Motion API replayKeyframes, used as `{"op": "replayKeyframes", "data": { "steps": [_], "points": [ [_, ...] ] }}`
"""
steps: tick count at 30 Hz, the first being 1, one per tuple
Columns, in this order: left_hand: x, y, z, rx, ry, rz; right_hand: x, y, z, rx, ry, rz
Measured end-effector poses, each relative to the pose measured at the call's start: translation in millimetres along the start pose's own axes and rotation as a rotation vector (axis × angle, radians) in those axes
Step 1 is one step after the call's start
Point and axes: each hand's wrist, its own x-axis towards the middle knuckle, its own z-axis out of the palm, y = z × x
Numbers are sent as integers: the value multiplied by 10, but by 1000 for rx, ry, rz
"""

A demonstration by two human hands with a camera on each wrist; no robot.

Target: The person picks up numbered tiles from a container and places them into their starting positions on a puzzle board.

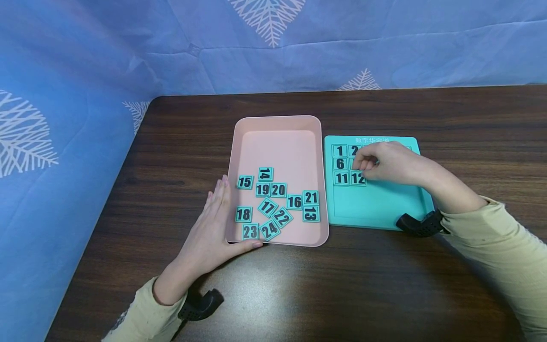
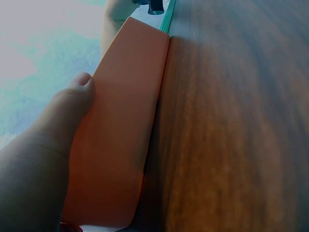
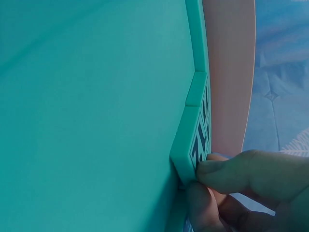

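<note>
Brown table (image 1: 342, 289); blue cloth (image 1: 205, 69) behind

Glare on tabletop (image 1: 260, 299) — left-wrist view washed-out (hazy)

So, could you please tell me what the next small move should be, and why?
Probably have the right hand leave tile 12 and fetch tile 13, turning it upright: tile 11 and tile 12 sit side by side on the board, while tile 13 lies sideways in the tray.
</note>
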Motion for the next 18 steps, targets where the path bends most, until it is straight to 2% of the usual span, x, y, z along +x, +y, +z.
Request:
{"op": "replayKeyframes", "data": {
  "steps": [18],
  "points": [
    [0, -1, -6, -10, -6, -2, 28, -3, 11, 12, 17, 8]
  ]
}}
